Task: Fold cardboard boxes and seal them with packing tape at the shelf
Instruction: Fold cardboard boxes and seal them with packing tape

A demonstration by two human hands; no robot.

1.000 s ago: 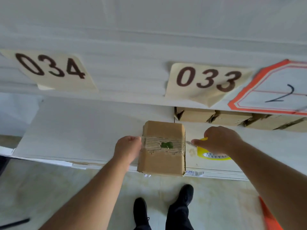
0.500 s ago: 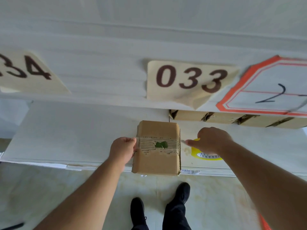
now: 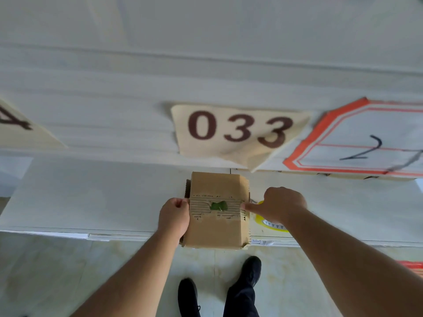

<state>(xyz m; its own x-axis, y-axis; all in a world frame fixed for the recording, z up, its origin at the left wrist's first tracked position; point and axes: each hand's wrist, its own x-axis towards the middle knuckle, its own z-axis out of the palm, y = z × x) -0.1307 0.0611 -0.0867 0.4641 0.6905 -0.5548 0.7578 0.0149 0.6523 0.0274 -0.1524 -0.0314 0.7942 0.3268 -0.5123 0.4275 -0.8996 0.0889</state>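
Observation:
A small brown cardboard box [image 3: 217,232] stands at the front edge of the white shelf [image 3: 91,202]. A band across its top is torn down to the corrugation, with a green scrap in the middle. My left hand [image 3: 174,216] grips the box's left side with curled fingers. My right hand [image 3: 279,207] is curled round a yellow roll of packing tape [image 3: 263,221], and its fingertip touches the box's right edge at the torn band. A short clear strip seems to run from the roll to the box. Most of the roll is hidden under my hand.
Above the shelf hang a paper label reading 033 [image 3: 238,131] and an orange-bordered sheet [image 3: 366,143]. Flat brown cardboard [image 3: 343,177] lies at the back right under the upper board. My black shoes [image 3: 249,271] stand on the pale floor below the shelf edge.
My right hand, with the tape roll, has moved left until it touches the box's right edge. My left hand has stayed on the box's left side. The view has shifted right.

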